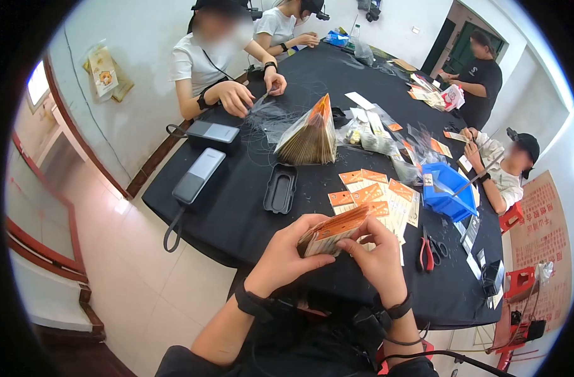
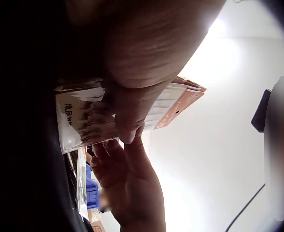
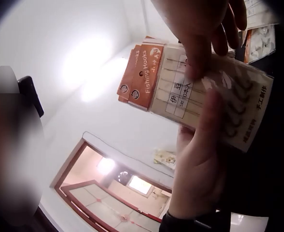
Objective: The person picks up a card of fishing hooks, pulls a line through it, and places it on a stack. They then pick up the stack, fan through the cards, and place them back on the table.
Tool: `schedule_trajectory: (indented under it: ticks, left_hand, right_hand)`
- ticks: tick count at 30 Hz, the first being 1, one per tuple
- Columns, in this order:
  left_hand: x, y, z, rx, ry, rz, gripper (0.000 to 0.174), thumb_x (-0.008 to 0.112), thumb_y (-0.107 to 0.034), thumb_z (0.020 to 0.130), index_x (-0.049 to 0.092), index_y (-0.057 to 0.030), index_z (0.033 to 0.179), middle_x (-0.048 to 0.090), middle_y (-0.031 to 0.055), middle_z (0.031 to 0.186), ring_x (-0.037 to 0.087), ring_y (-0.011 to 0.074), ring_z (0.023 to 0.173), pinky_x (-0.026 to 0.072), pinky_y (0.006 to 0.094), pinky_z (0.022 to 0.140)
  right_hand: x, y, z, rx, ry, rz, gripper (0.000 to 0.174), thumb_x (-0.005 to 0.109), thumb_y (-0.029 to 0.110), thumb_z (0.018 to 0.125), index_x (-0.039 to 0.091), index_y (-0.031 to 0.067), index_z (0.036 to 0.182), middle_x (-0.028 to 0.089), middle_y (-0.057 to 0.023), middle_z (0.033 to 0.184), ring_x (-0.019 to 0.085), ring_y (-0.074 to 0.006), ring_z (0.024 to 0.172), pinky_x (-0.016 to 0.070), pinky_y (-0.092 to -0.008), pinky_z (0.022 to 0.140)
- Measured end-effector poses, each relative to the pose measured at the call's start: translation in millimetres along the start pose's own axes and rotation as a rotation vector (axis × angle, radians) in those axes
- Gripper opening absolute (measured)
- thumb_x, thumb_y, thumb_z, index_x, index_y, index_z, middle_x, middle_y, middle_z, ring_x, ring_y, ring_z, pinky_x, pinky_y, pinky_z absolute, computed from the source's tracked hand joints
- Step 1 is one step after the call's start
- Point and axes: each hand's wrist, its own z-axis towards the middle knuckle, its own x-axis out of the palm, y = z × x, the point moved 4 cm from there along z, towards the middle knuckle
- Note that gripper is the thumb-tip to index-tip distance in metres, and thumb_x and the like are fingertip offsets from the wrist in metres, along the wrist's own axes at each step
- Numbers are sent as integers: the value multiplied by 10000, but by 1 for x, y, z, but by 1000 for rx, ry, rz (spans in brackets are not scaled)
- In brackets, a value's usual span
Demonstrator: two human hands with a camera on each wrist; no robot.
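Both hands hold a thick stack of fishing hook packets point(image 1: 338, 230) just above the front edge of the black table. My left hand point(image 1: 279, 254) grips the stack's left end, its thumb along the near face. My right hand point(image 1: 380, 256) pinches the other end between thumb and fingers. In the right wrist view the front packet point(image 3: 178, 92) has an orange header reading "Fishing Hooks", a paper label and dark hooks under clear plastic. Behind the hands, more orange-topped packets point(image 1: 397, 210) lie spread on the table.
A fanned bundle of packets point(image 1: 309, 138) stands beyond an open black case point(image 1: 280, 188). To the right are a blue bin point(image 1: 449, 190), red-handled pliers point(image 1: 426, 251) and scissors point(image 1: 438, 248). Grey-and-black devices point(image 1: 201, 176) lie left. Several people work around the table.
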Motion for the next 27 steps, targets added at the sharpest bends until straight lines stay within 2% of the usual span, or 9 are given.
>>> schedule_trajectory:
  ticks: [8, 10, 12, 17, 20, 21, 22, 24, 27]
  left_hand:
    - [1, -4, 1, -28, 38, 18, 629, 873, -132, 727, 552, -17, 1255, 640, 64, 1170, 603, 152, 1101, 474, 309, 953]
    - [1, -2, 1, -15, 33, 35, 623, 872, -130, 726, 555, -22, 1252, 641, 65, 1171, 605, 155, 1101, 475, 311, 952]
    - [1, -1, 0, -3, 27, 55, 619, 870, -128, 727, 557, -25, 1251, 643, 66, 1167, 608, 158, 1098, 476, 312, 950]
    - [1, -2, 0, -24, 22, 58, 604, 860, -120, 737, 555, -25, 1250, 650, 67, 1154, 619, 164, 1082, 480, 311, 943]
    - [1, -5, 0, -10, 9, 63, 592, 851, -110, 743, 556, -28, 1251, 652, 70, 1149, 621, 158, 1075, 481, 310, 943]
    - [2, -5, 0, -26, 10, 48, 588, 848, -105, 746, 556, -25, 1250, 652, 69, 1151, 620, 155, 1076, 481, 310, 943]
    - [2, -5, 0, -43, 13, 36, 585, 845, -100, 748, 556, -22, 1250, 652, 68, 1152, 618, 153, 1077, 480, 310, 944]
    - [3, -5, 0, -55, 4, 19, 563, 836, -90, 753, 562, -24, 1240, 659, 74, 1146, 626, 162, 1071, 484, 310, 936]
    - [5, -7, 1, -47, -6, 5, 547, 830, -75, 745, 574, -31, 1226, 673, 84, 1131, 643, 181, 1058, 491, 309, 923]
  right_hand:
    - [-24, -3, 2, -119, 8, -18, 204, 773, 86, 810, 691, 24, 986, 690, -76, 881, 638, -162, 842, 496, -304, 771]
    - [-34, -15, 1, 22, -18, 377, 201, 726, 68, 873, 676, -1, 1055, 708, -71, 1008, 645, -127, 911, 505, -281, 819]
    - [-55, -9, 4, -33, -108, 523, 215, 649, 70, 950, 626, -41, 1133, 706, -72, 1023, 650, -120, 918, 510, -263, 822]
    - [-93, -40, 14, 202, -143, 396, 263, 687, 119, 927, 627, -42, 1125, 687, -99, 1048, 636, -149, 925, 503, -278, 813]
    - [-98, -50, 3, 293, -503, -468, 320, 736, 147, 874, 623, -41, 1108, 661, -139, 1043, 624, -210, 925, 505, -328, 814]
    - [-93, -39, -1, 92, -551, -492, 374, 764, 159, 828, 624, -25, 1122, 634, -168, 1062, 608, -251, 951, 501, -368, 816]
    - [-85, -30, -1, 7, -547, -382, 365, 784, 161, 807, 645, 3, 1105, 657, -130, 1037, 624, -230, 925, 498, -363, 810]
    - [-61, -10, -3, 87, -268, -144, 342, 805, 159, 783, 666, 21, 1064, 677, -94, 979, 642, -205, 886, 499, -349, 803]
    - [-25, 8, -7, -8, -8, -18, 310, 835, 130, 745, 656, 10, 967, 684, -79, 883, 662, -181, 841, 510, -320, 777]
